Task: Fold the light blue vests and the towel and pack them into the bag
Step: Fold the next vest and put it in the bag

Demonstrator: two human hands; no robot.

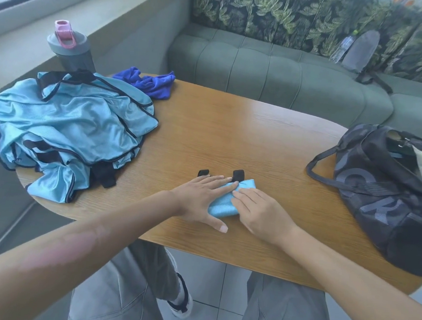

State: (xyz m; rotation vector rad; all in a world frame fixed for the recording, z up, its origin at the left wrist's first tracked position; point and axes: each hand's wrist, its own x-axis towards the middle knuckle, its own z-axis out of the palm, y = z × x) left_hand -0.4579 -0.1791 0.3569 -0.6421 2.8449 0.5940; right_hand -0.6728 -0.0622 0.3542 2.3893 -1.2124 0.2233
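A small folded light blue vest with two black strap loops sticking out lies near the front middle of the wooden table. My left hand lies flat on its left part, fingers spread. My right hand presses its right part with curled fingers. A heap of unfolded light blue vests with black trim covers the table's left end. A crumpled dark blue towel lies behind that heap. The dark patterned bag stands unzipped at the table's right end.
A grey shaker bottle with a pink cap stands at the table's far left corner. A green sofa runs behind the table, with a grey backpack and a plastic bottle on it. My knees are under the table's front edge.
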